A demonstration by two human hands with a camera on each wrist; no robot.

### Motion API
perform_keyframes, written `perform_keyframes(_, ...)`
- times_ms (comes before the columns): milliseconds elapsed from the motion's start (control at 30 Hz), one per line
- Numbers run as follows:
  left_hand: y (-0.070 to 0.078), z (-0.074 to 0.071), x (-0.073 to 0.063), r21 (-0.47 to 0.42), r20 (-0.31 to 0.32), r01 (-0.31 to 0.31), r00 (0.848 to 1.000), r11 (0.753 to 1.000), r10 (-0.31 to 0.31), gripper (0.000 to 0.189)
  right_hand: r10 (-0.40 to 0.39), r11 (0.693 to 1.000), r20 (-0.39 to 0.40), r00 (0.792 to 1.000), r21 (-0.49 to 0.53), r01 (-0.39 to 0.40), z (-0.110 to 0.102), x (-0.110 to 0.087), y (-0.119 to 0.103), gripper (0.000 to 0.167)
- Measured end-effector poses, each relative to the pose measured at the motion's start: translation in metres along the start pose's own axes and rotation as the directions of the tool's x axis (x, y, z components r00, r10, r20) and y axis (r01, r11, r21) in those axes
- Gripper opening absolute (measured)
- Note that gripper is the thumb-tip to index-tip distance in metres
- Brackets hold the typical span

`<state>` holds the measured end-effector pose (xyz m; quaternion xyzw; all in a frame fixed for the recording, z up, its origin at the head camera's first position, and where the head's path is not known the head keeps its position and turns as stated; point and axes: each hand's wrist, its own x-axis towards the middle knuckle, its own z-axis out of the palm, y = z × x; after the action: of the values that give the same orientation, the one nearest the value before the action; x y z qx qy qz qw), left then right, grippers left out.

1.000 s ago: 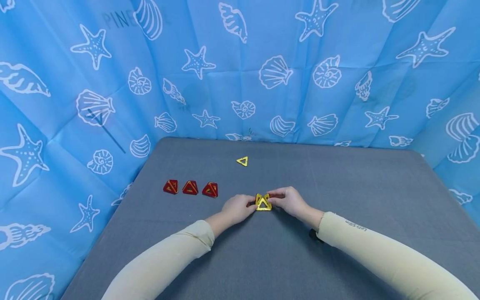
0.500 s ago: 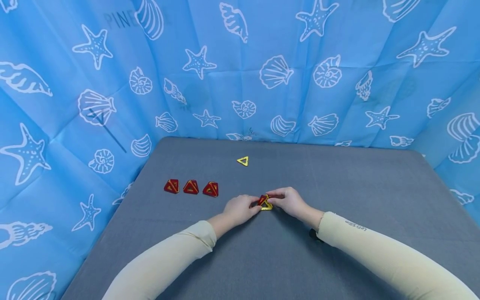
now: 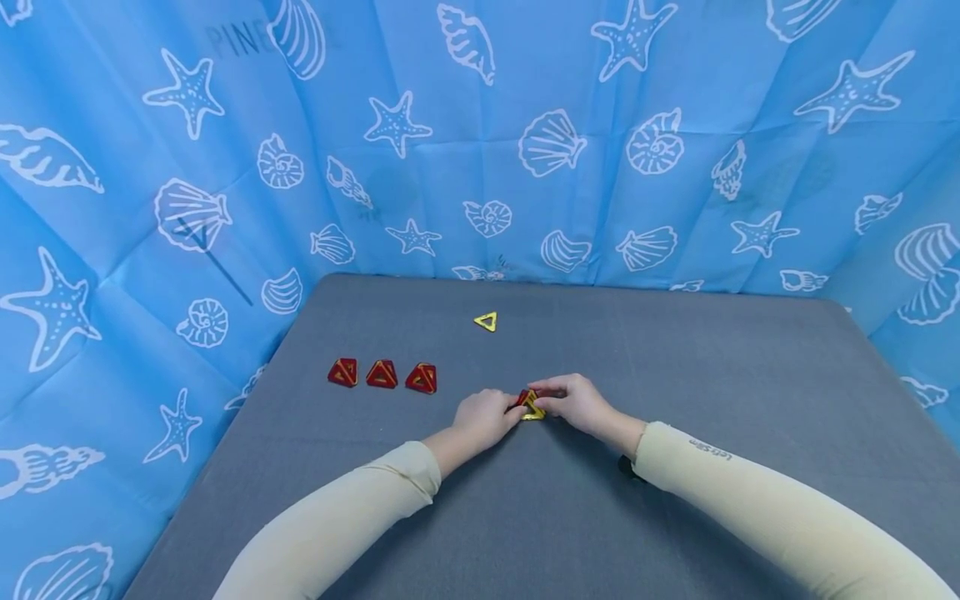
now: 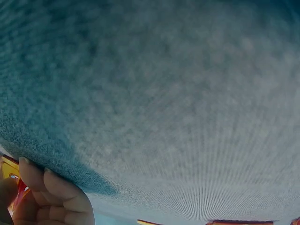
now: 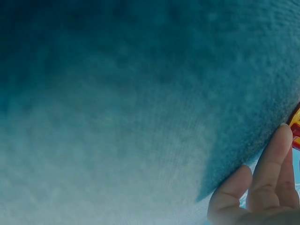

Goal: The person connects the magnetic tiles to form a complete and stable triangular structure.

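Between both hands, in the head view, yellow triangular tiles (image 3: 534,416) and a red triangular tile (image 3: 523,397) lean together in a small upright shape. My left hand (image 3: 482,418) pinches the red tile at the shape's left side. On the opposite side, my right hand (image 3: 583,407) pinches the yellow tile with thumb and fingers near the top. Fingers cover much of the shape. The left wrist view shows curled fingers (image 4: 61,199) beside a yellow and red edge. In the right wrist view, a fingertip meets the red and yellow shape (image 5: 296,129) at the right border.
Left of the hands, three red triangular pieces (image 3: 382,382) with yellow edges stand in a row on the grey table (image 3: 675,350). A single yellow triangular tile (image 3: 493,322) lies farther back. A blue shell-patterned curtain (image 3: 450,175) surrounds the table.
The red tile has come into view at the shape's left side, where yellow showed before, and leans inward. My left hand has shifted slightly right; the right hand stays nearly still.
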<state>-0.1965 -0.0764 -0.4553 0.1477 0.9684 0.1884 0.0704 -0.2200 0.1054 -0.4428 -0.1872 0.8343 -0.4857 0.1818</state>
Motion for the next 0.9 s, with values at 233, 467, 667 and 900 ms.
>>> perform_keyframes(233, 0.000, 0.000, 0.000, -0.038, 0.011, 0.011, 1.000, 0.999, -0.011, 0.026, -0.003, 1.000, 0.008, 1.000, -0.026, 0.003, 0.000, 0.001, 0.000, 0.030)
perform_keyframes(467, 0.001, 0.000, 0.000, -0.032, 0.024, 0.025, 0.999, 0.999, -0.024, 0.025, 0.001, 0.999, 0.025, 1.000, -0.032, 0.000, -0.001, 0.002, 0.002, 0.031)
perform_keyframes(667, -0.002, -0.004, -0.001, -0.037, 0.090, 0.022, 0.996, 0.999, -0.018, 0.034, 0.008, 0.999, 0.039, 0.999, -0.041, -0.006, -0.004, 0.003, 0.004, 0.032)
perform_keyframes(900, -0.018, -0.019, 0.003, -0.063, 0.168, -0.040, 0.985, 0.997, 0.050, 0.045, -0.043, 0.997, 0.095, 0.995, -0.066, 0.050, -0.010, 0.007, 0.009, 0.030)
